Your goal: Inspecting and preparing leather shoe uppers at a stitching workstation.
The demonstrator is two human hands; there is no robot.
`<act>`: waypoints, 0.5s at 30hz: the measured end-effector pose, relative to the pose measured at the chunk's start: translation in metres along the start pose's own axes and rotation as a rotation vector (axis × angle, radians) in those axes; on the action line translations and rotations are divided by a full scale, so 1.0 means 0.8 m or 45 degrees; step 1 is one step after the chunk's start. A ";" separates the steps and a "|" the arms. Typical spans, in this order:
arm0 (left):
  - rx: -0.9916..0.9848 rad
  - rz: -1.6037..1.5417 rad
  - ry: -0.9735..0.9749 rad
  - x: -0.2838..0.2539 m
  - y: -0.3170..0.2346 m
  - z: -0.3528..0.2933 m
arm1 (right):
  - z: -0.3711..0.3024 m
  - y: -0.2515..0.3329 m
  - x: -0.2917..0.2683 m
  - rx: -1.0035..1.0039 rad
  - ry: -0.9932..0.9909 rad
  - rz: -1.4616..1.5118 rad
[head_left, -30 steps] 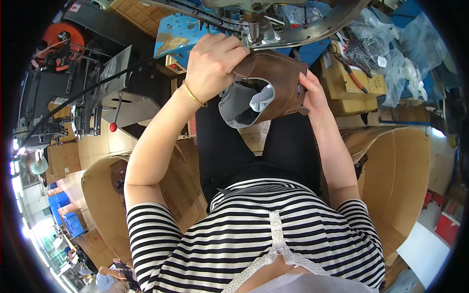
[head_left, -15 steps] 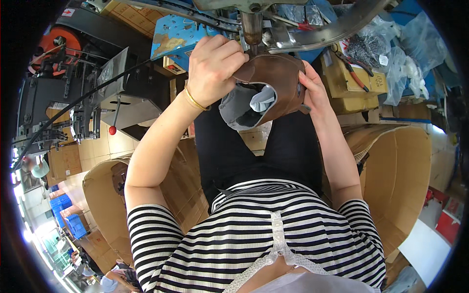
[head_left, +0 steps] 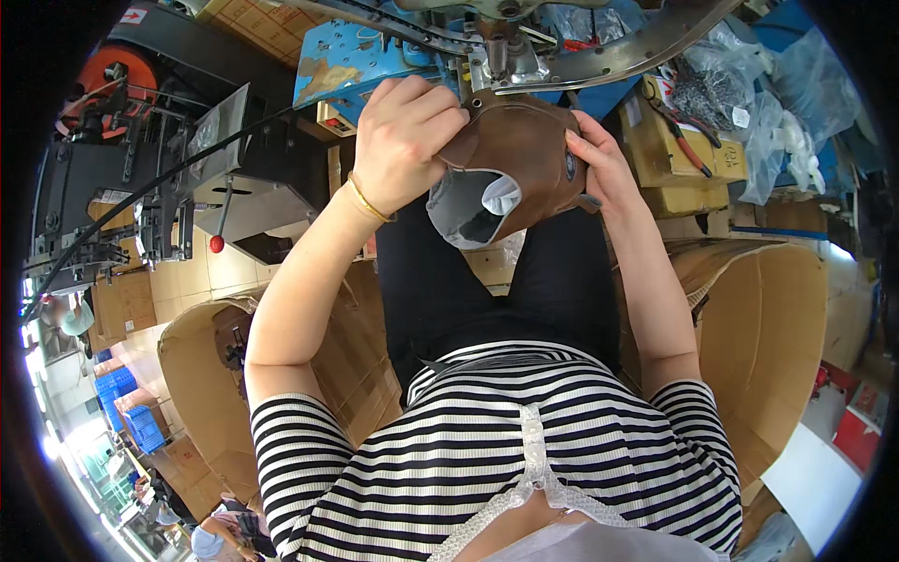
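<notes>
Taking the whole view as a clock face, a brown leather piece (head_left: 534,150) is sitting at one o'clock, its grey-lined opening facing the wearer. The left hand (head_left: 405,136) is pinching its ten o'clock edge, fingers bent and clamped on the leather. The right hand (head_left: 604,167) is clasping its three o'clock side, thumb and fingers closing on it. A metal machine head (head_left: 501,51) is standing at twelve o'clock of the piece; whether the two are touching is hard to tell. Red-handled pliers (head_left: 691,152) are lying at two o'clock, and a red lever knob (head_left: 217,244) is showing at nine.
</notes>
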State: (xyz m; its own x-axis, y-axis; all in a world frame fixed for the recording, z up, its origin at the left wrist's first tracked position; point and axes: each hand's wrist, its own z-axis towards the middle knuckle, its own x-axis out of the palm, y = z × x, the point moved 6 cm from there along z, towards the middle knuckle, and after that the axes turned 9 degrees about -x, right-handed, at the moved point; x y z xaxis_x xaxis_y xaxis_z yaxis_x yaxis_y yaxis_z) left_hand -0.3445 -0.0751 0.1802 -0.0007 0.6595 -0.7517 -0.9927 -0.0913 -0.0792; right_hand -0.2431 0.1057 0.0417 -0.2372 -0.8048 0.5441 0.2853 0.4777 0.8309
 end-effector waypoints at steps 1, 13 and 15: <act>-0.013 0.008 0.003 0.000 -0.001 0.000 | -0.001 -0.002 0.000 0.014 -0.003 0.012; -0.052 0.008 0.056 -0.001 -0.003 -0.004 | -0.007 -0.001 0.005 -0.010 -0.078 -0.015; -0.092 -0.001 0.084 -0.006 -0.001 -0.006 | -0.007 0.007 0.007 -0.047 -0.092 -0.056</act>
State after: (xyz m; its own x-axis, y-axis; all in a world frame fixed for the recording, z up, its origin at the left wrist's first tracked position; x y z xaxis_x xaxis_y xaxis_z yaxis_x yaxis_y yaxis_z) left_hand -0.3431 -0.0822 0.1809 0.0105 0.6093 -0.7929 -0.9813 -0.1462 -0.1253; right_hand -0.2373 0.1017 0.0491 -0.3163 -0.7966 0.5151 0.3067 0.4280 0.8501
